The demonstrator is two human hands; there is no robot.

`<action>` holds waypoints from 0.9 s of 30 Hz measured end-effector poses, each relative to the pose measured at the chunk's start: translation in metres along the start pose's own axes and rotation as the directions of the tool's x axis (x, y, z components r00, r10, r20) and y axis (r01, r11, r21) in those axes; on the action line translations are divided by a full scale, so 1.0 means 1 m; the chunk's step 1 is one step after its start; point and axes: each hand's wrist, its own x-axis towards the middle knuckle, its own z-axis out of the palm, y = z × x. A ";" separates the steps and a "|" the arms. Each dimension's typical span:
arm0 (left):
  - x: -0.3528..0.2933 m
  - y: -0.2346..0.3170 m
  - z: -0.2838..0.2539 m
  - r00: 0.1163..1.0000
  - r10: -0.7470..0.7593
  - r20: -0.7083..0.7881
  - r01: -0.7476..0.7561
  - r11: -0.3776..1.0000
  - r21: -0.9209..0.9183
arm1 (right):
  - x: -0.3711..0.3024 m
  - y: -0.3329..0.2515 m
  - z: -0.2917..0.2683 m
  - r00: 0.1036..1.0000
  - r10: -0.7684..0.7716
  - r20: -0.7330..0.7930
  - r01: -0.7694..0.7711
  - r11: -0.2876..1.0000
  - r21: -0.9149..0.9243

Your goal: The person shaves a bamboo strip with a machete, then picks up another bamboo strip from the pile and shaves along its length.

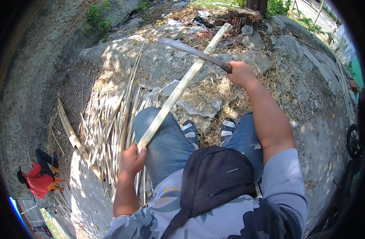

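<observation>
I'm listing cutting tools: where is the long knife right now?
In the head view's upper middle, the long knife visually crosses the pale strip, held by the right hand.

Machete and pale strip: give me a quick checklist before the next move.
1. Right hand closed on the machete handle: ok.
2. Left hand gripping the pale strip's near end: ok.
3. Left hand apart from blade: ok, blade crosses toward the far end.
4. Blade touching strip: cannot tell.
5. Strip off the left knee: cannot tell, it passes over it.
6. Person in red apart from blade: ok.
</observation>
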 end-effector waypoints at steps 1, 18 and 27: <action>-0.003 -0.004 -0.002 1.000 -0.019 0.021 0.019 1.000 0.010 | -0.005 -0.004 -0.002 1.000 0.029 0.002 -0.029 0.998 -0.059; -0.071 -0.052 -0.023 0.976 -0.206 0.073 0.213 0.972 -0.101 | 0.014 0.029 0.003 0.991 0.132 -0.035 -0.122 0.971 0.207; -0.060 -0.018 -0.024 0.966 -0.252 0.051 0.248 0.966 0.067 | -0.012 -0.027 0.003 0.992 -0.111 0.065 0.115 0.992 -0.050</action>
